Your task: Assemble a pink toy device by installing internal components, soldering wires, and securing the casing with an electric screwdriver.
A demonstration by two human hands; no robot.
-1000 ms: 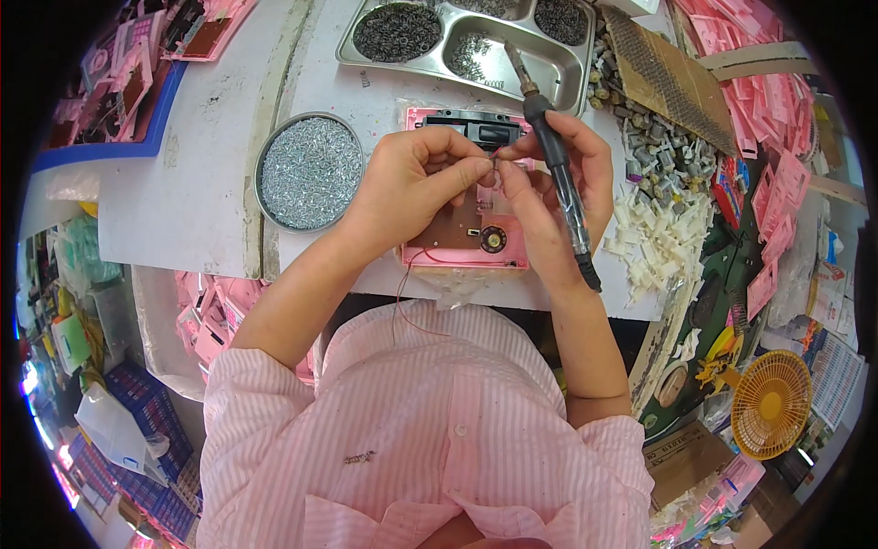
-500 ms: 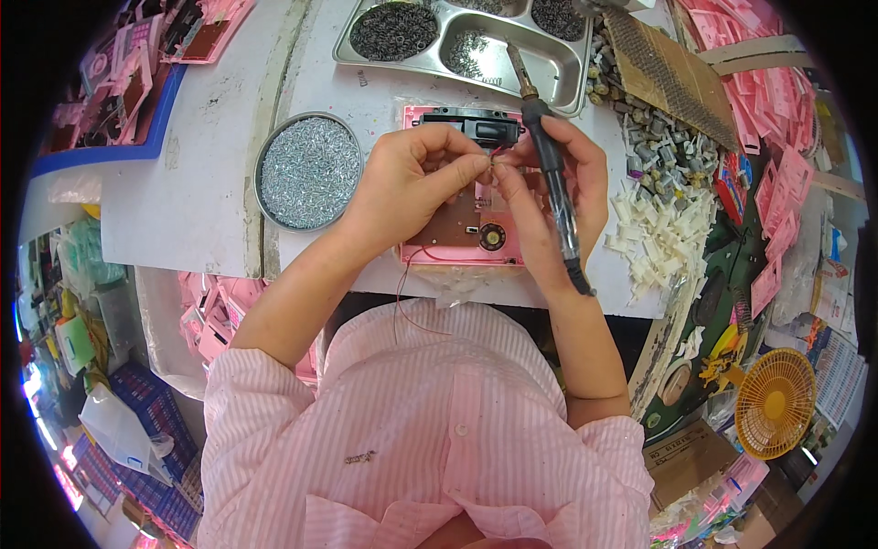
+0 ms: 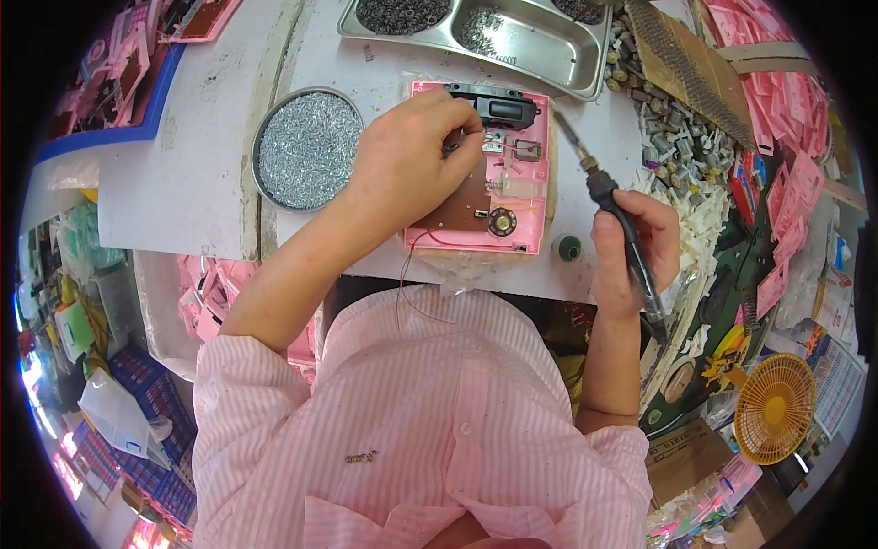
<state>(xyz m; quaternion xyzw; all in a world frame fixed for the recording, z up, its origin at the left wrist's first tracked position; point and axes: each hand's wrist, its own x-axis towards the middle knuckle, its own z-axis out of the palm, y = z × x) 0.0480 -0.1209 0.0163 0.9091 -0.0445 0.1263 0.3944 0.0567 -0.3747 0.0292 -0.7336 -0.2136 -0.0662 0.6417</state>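
My left hand (image 3: 412,160) is closed over the left part of a pink plastic casing (image 3: 541,197), fingertips pinched beside thin wires. Whatever they grip is hidden. Inside the casing are a black box-shaped part (image 3: 505,111), a brown board (image 3: 448,216) and a round black disc with a gold-coloured centre (image 3: 502,221). Off the casing's right side, my right hand (image 3: 654,242) is wrapped around the black handle of a soldering iron (image 3: 604,189). Its metal tip points up and left, apart from the casing. Loose thin wires (image 3: 402,284) hang over the table's front edge.
Left of the casing stands a round tin (image 3: 309,151) of small silvery metal pieces. A metal tray (image 3: 549,50) with springs sits behind. Small motors (image 3: 672,137) and white plastic parts (image 3: 686,215) pile up at right. A small dark green object (image 3: 569,247) stands near my right hand.
My right hand has moved right and toward me with the soldering iron, away from the left hand. The left hand stays over the casing, its fingers slightly farther left and up.
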